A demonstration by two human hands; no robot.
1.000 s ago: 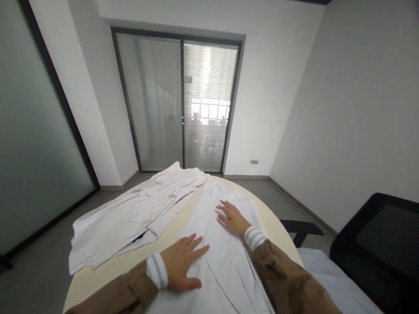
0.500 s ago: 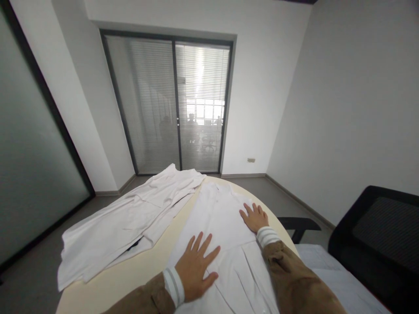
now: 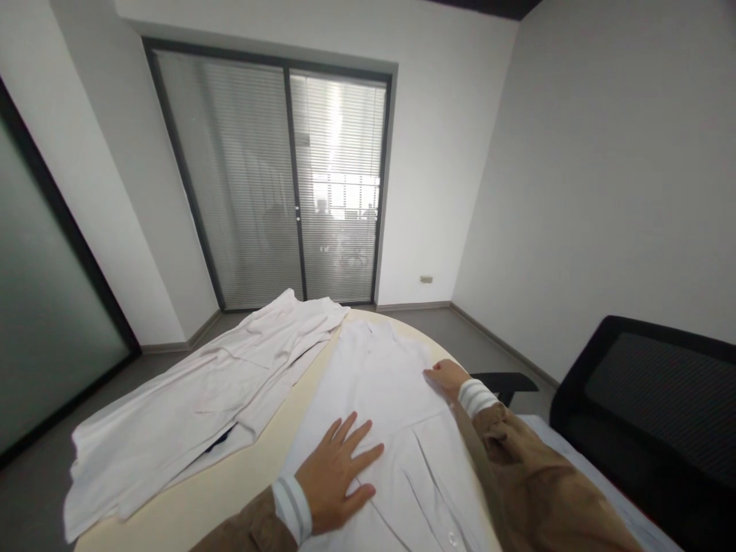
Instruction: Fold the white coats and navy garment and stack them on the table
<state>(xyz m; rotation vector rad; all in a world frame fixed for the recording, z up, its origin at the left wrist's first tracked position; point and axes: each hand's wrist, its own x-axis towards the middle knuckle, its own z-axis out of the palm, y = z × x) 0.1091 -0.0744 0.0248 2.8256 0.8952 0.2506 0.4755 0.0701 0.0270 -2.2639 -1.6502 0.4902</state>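
Note:
A white shirt [image 3: 379, 383] lies flat on the pale round table [image 3: 230, 491], collar pointing away from me. My left hand [image 3: 336, 475] rests flat on its lower front, fingers spread. My right hand [image 3: 445, 377] is at the shirt's right edge near the table rim; its fingers are curled down onto the cloth. Both my sleeves are brown with striped white cuffs.
A second white garment [image 3: 201, 399] lies spread across the table's left side. A black mesh office chair [image 3: 649, 414] stands at the right, its armrest [image 3: 506, 381] near the table edge. Glass doors with blinds [image 3: 276, 184] are straight ahead.
My right hand has slid from the shirt's chest out to its right edge. My left hand has moved rightward along the lower front. The view has turned slightly to the right.

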